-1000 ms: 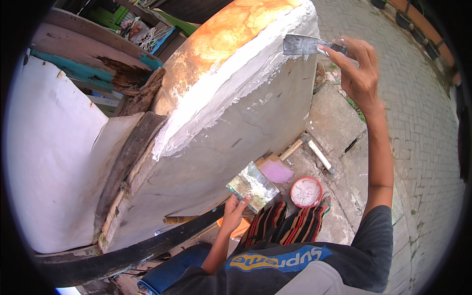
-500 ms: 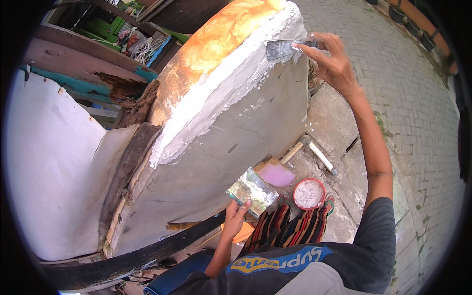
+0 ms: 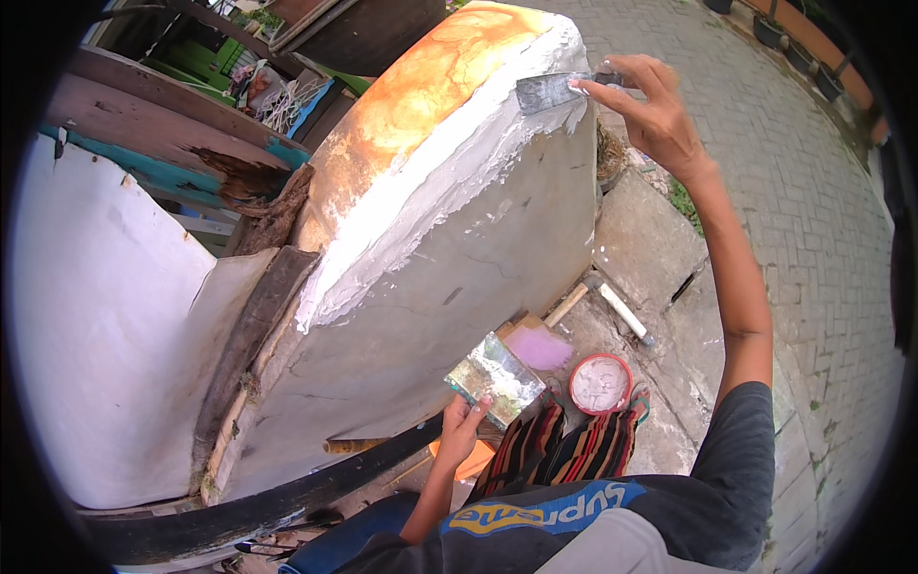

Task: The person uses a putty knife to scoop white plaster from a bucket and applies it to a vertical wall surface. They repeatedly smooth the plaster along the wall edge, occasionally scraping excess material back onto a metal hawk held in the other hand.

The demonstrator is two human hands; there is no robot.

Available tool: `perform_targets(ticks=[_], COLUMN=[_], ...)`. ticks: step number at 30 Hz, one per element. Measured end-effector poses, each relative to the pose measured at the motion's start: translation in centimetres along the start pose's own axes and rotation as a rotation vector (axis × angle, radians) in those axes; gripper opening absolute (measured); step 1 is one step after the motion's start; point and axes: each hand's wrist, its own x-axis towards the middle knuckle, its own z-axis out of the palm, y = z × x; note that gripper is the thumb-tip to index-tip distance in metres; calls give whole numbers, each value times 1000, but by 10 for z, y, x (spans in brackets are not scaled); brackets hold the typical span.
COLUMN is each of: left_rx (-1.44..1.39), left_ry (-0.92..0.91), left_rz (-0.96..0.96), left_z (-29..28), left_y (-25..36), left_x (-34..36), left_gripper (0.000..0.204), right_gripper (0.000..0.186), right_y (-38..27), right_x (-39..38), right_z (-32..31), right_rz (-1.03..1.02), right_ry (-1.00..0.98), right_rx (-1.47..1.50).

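Observation:
My right hand grips a putty knife, its grey blade lying against a thick band of white filler along the upper edge of a wall. The wall's top is stained orange; its side is grey and cracked. Low in the middle, my left hand holds a flat board smeared with pale, whitish material. A red-rimmed tub of pale paste stands by my feet.
A white sheet and rotten wood adjoin the wall at left, above a dark curved beam. White pipe and a pink-stained board lie on the concrete. A paved lane with plant pots runs along the right.
My right hand and the knife have moved left and slightly up, bringing the blade further onto the filler band. The left hand with the board appears a little lower as the view shifts slightly.

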Motion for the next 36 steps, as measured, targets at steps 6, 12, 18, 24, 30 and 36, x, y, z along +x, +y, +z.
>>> perform_targets(ticks=[6, 12, 18, 24, 30, 36], left_rx=[-104, -78, -129, -101, -104, -103], left_ry=[-2, -2, 7, 39, 8, 31], left_rz=[16, 34, 17, 44, 22, 9], left_z=[6, 6, 10, 13, 13, 14], left_y=[5, 4, 8, -2, 5, 2], left_x=[-4, -5, -6, -11, -8, -9], left_gripper=[30, 31, 31, 31, 31, 32], right_gripper=[60, 59, 55, 57, 49, 46], right_y=[38, 31, 2, 45, 77, 48], right_x=[-15, -11, 13, -2, -19, -5], right_z=[-5, -12, -9, -13, -13, -13], right_rz=[76, 94, -70, 24, 155, 182], right_ry=[51, 82, -41, -13, 76, 65], right_rx=[-10, 51, 13, -24, 25, 148])
